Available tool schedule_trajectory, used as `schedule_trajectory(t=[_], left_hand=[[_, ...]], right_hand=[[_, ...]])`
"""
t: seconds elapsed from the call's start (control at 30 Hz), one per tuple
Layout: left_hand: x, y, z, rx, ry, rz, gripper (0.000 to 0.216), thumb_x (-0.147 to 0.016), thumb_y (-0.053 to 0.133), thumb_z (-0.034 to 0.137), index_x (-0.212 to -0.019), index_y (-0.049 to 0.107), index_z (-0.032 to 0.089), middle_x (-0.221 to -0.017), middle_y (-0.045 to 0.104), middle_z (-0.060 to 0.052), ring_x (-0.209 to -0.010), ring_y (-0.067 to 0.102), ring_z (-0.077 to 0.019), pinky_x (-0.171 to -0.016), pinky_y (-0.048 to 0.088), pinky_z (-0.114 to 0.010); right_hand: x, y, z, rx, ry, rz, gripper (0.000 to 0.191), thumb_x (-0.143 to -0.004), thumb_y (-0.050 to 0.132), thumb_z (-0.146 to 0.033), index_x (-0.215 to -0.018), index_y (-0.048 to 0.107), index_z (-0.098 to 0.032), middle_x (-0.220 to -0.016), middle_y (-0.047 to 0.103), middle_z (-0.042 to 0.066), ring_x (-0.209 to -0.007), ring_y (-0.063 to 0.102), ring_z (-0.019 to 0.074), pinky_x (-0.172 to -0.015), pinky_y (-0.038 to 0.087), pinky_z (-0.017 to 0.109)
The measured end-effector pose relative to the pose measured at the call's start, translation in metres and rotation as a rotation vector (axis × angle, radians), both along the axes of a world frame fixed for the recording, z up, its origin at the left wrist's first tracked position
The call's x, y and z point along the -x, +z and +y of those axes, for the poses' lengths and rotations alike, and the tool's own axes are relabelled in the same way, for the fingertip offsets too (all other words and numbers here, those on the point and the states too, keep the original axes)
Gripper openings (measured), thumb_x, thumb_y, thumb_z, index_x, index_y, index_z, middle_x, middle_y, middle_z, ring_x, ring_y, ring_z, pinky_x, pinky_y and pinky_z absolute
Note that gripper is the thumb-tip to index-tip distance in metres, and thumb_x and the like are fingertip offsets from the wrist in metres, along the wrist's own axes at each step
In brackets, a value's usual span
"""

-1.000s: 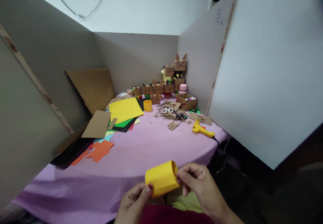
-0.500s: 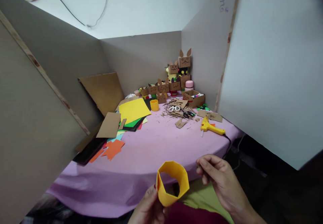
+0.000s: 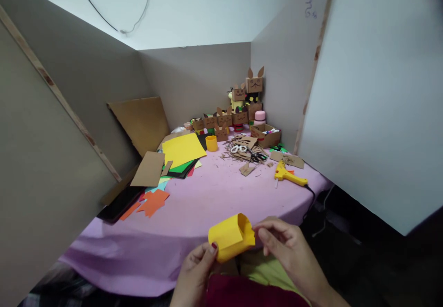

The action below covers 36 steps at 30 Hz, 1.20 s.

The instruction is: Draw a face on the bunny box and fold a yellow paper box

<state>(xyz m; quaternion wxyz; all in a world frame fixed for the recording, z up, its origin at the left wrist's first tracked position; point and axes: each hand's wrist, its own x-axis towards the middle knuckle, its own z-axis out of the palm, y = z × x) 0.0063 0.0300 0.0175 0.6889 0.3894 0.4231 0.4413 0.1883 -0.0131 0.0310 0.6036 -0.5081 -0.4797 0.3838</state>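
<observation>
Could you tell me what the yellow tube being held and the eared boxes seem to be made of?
The yellow tube: matte coloured paper or thin card, likely; thin wall, no shine. The eared boxes: brown cardboard, it seems, dull and uncoated.

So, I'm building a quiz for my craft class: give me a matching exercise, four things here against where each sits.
1 paper tube
2 glue gun
3 scissors
4 cardboard sheet

a leaning on the left wall
b between left hand and right hand
c among cardboard scraps
d at the right edge of the table

Pairs: 1-b, 2-d, 3-c, 4-a
</observation>
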Motion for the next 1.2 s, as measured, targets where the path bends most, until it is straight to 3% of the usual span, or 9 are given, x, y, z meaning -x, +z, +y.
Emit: schedule_trajectory(t=[0.1, 0.2, 0.3, 0.47, 0.57, 0.7, 0.83, 0.97, 1.2], left_hand=[[0.001, 0.004, -0.004, -0.107, 0.021, 0.123, 0.024, -0.064, 0.071, 0.039, -0.061, 0.066, 0.016, -0.059, 0.066, 0.0, -0.059, 0.057, -0.0157, -0.063, 0.045, -0.024], [0.0, 0.008, -0.009, -0.182, 0.012, 0.183, 0.02, -0.065, 0.071, 0.038, -0.067, 0.071, 0.018, -0.065, 0.07, -0.001, -0.066, 0.061, -0.0191, -0.068, 0.046, -0.026], [-0.001, 0.01, -0.012, -0.21, 0.009, 0.227, 0.018, -0.065, 0.07, 0.037, -0.067, 0.073, 0.02, -0.064, 0.07, -0.001, -0.068, 0.061, -0.0193, -0.066, 0.045, -0.023], [0.0, 0.008, -0.01, -0.199, -0.034, 0.211, 0.021, -0.068, 0.068, 0.038, -0.063, 0.069, 0.018, -0.061, 0.067, 0.0, -0.063, 0.059, -0.0166, -0.063, 0.044, -0.022], [0.001, 0.01, -0.009, -0.207, 0.016, 0.176, 0.019, -0.068, 0.069, 0.036, -0.063, 0.065, 0.018, -0.059, 0.064, 0.003, -0.06, 0.056, -0.0129, -0.06, 0.044, -0.019], [0.004, 0.014, -0.007, -0.245, 0.033, 0.087, 0.015, -0.07, 0.069, 0.034, -0.076, 0.06, 0.023, -0.066, 0.068, 0.004, -0.064, 0.06, -0.0125, -0.062, 0.047, -0.019], [0.012, 0.012, -0.003, -0.483, -0.098, 0.332, 0.025, -0.067, 0.071, 0.031, -0.091, 0.068, 0.025, -0.085, 0.073, -0.002, -0.076, 0.064, -0.016, -0.071, 0.051, -0.022], [0.018, 0.011, 0.003, -0.785, -0.127, 0.616, 0.029, -0.069, 0.069, 0.025, -0.098, 0.069, 0.029, -0.09, 0.075, -0.002, -0.08, 0.067, -0.016, -0.074, 0.051, -0.021], [0.02, 0.012, 0.005, -0.896, -0.1, 0.631, 0.025, -0.071, 0.068, 0.02, -0.094, 0.07, 0.028, -0.088, 0.075, -0.001, -0.076, 0.069, -0.014, -0.069, 0.053, -0.017]], right_hand=[[0.007, 0.002, 0.002, -0.05, 0.085, -0.138, 0.029, -0.076, 0.062, -0.044, -0.081, 0.068, -0.016, -0.075, 0.059, 0.004, -0.062, 0.05, 0.0138, -0.055, 0.038, 0.024], [0.011, 0.004, 0.003, -0.035, 0.085, -0.225, 0.032, -0.081, 0.056, -0.041, -0.064, 0.062, -0.015, -0.061, 0.051, 0.0, -0.057, 0.044, 0.0116, -0.053, 0.034, 0.023], [0.012, 0.003, 0.003, 0.02, 0.08, -0.182, 0.038, -0.083, 0.053, -0.041, -0.055, 0.056, -0.015, -0.054, 0.043, -0.003, -0.05, 0.038, 0.0089, -0.048, 0.03, 0.021], [0.007, -0.008, 0.005, 0.099, 0.111, -0.049, 0.038, -0.08, 0.055, -0.045, -0.06, 0.058, -0.014, -0.045, 0.037, -0.006, -0.042, 0.031, 0.0064, -0.041, 0.022, 0.021], [0.005, -0.014, 0.007, 0.105, 0.114, 0.006, 0.038, -0.079, 0.057, -0.047, -0.061, 0.059, -0.014, -0.043, 0.037, -0.007, -0.04, 0.029, 0.0059, -0.04, 0.02, 0.02], [0.004, -0.016, 0.008, 0.087, 0.102, 0.054, 0.036, -0.078, 0.059, -0.046, -0.06, 0.059, -0.014, -0.045, 0.037, -0.007, -0.04, 0.029, 0.0053, -0.04, 0.02, 0.02], [0.005, -0.018, 0.009, 0.084, 0.112, 0.095, 0.034, -0.077, 0.061, -0.043, -0.06, 0.059, -0.014, -0.046, 0.038, -0.007, -0.041, 0.029, 0.0049, -0.041, 0.02, 0.02], [0.005, -0.019, 0.01, 0.097, 0.128, 0.124, 0.032, -0.077, 0.062, -0.042, -0.061, 0.061, -0.014, -0.047, 0.038, -0.006, -0.041, 0.028, 0.0046, -0.041, 0.019, 0.02], [0.005, -0.019, 0.009, 0.111, 0.138, 0.141, 0.032, -0.077, 0.063, -0.041, -0.06, 0.061, -0.014, -0.047, 0.039, -0.006, -0.041, 0.028, 0.0043, -0.041, 0.018, 0.021]])
